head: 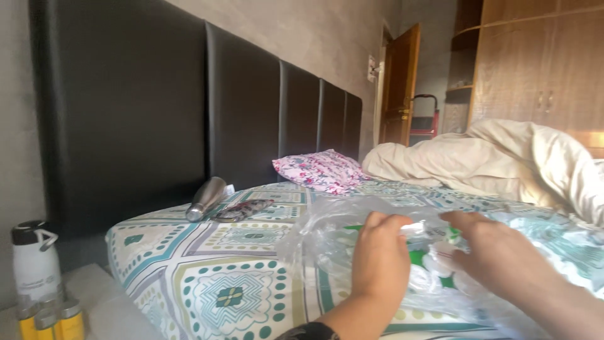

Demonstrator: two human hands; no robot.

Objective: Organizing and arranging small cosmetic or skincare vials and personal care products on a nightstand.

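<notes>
the plastic bag [327,236] lay near the bed [207,283] edge, open sheet beyond. left hand [379,258] pinched its top, fingers closed; right hand [497,252] rested on it, fingers loosely curled.

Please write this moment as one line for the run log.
left hand: pinching clear plastic bag | right hand: on same bag | bag: lying on patterned bed sheet | nearby: steel bottle

Bare forearms, dark wristband [308,330] on left.
</notes>
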